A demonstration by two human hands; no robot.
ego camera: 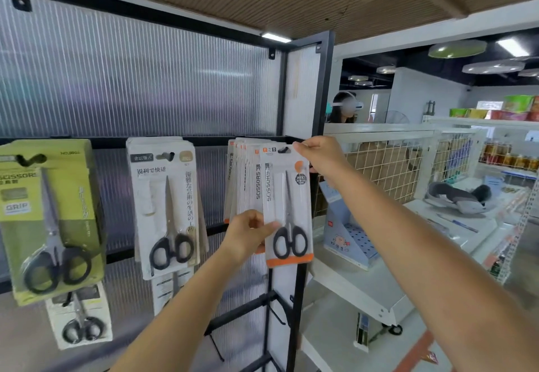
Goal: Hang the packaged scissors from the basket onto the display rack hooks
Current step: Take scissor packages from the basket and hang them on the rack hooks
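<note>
head view, the only one i've got: my right hand (319,154) pinches the top right corner of the front scissors pack (287,205), right up at the hang hole where it meets the hook on the display rack (303,167). can't tell if the hole is fully seated on the hook, the fingers and the card hide it. my left hand (248,233) grips the lower left edge of the same pack, thumb on the front just beside the black handles. so both hands are clamped on that one pack, one high, one low.

the pack sits at the front of a row of matching orange-trimmed packs (242,179) fanned out behind it, touching. its right edge runs just beside the rack's black corner post, so not much room that side. to the left there's a gap, then a white scissors pack (166,205) on its own hook, then a green scissors pack (49,217) at the frame edge, with more packs hanging below those two. a bare hook (277,315) sticks out lower on the rack.

right of the post there's a white wire shelf (388,161), well apart from my hands.
</note>
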